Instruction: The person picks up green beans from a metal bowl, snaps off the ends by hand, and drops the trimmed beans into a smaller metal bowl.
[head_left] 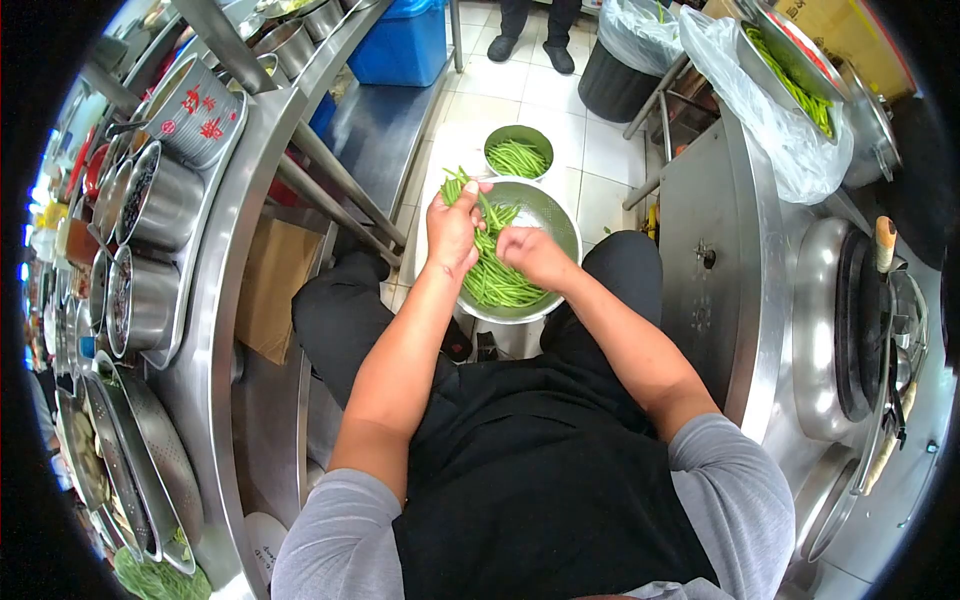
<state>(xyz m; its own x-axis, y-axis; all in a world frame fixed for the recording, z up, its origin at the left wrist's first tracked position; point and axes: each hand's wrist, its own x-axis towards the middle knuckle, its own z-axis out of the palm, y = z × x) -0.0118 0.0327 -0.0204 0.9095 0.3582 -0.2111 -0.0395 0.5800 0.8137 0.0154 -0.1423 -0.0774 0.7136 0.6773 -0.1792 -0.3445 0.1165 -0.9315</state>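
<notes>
White floor tiles [555, 125], narrow kitchen aisle, steel counter [270, 130] on your left and grey metal cabinet [695, 235] on your right. Another person's dark shoes [558, 58] at the far end, near a black bin with a clear liner [620, 85]. Blue plastic tub [400, 45] on the left-hand side.

You sit with knees apart, a round perforated metal colander [550, 212] between them. Long slender green beans [500, 287] lie heaped inside it. Just beyond its far rim, a smaller round metal pot [520, 132] also contains beans.

Your left hand [455, 230] is closed around a bunch of beans above the colander's left side, bean ends poking out past the thumb. Your right hand [535, 257] is over the right side, near that bunch, fingers curled in; you cannot tell from here whether they pinch a bean.
</notes>
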